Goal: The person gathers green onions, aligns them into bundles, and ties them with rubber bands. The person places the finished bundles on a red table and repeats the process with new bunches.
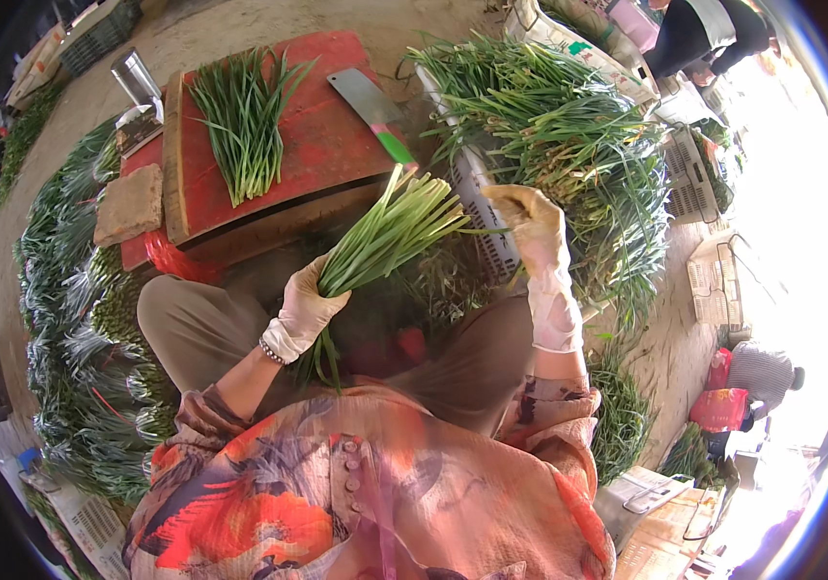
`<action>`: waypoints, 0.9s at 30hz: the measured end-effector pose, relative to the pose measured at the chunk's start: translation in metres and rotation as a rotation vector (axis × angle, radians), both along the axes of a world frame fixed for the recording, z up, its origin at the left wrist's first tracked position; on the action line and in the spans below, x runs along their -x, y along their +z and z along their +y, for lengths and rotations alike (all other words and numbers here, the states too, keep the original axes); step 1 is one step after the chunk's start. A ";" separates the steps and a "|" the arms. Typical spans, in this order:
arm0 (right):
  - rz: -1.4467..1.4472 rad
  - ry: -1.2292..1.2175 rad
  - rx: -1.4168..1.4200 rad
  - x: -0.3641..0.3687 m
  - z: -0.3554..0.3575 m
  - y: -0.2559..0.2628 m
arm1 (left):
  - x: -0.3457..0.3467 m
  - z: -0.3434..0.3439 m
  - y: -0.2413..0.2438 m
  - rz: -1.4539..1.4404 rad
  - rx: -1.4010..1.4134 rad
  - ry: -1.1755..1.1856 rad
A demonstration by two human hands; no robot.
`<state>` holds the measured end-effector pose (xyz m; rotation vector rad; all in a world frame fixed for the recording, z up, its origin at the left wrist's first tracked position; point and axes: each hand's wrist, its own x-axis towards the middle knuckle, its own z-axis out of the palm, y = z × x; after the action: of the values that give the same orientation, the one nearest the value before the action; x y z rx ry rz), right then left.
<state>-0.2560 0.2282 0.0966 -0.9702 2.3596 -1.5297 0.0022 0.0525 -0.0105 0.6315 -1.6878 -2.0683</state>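
My left hand [309,304], in a pale thin glove, is closed around a bundle of green garlic chives [392,235], cut ends up and to the right, leaves hanging below the fist. My right hand [530,217], gloved too, is to the right of the bundle with its fingers curled; a thin green blade reaches from the bundle towards it, and whether the fingers pinch it I cannot tell. A smaller pile of chives [244,130] lies on the red board [312,145]. A cleaver with a green and pink handle [367,101] lies on the board's right side.
A white plastic crate [483,210] heaped with loose chives [566,123] stands at the right. Tied bundles [88,312] line the left. A brick [130,205], red twine [175,259] and a metal cup [136,76] are by the board. Other people [762,377] are at the far right.
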 end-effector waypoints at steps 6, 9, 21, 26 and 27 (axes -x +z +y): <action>-0.293 0.069 -0.265 -0.017 -0.009 0.009 | 0.009 0.008 0.017 -0.015 0.101 -0.012; -0.350 -0.026 -0.125 -0.021 -0.006 0.005 | 0.009 0.008 0.015 -0.020 0.084 -0.033; 0.307 0.139 -0.123 -0.009 -0.002 0.007 | 0.010 0.004 0.009 0.001 0.037 -0.047; 0.185 0.239 -0.358 -0.014 -0.001 0.008 | 0.008 -0.002 0.007 -0.082 0.206 -0.037; 0.205 0.232 -0.371 -0.012 0.000 0.004 | 0.009 -0.003 0.011 -0.083 0.234 -0.025</action>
<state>-0.2435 0.2278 0.1002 -1.2950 2.4342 -0.9057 -0.0070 0.0498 0.0002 0.6288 -1.9571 -1.8453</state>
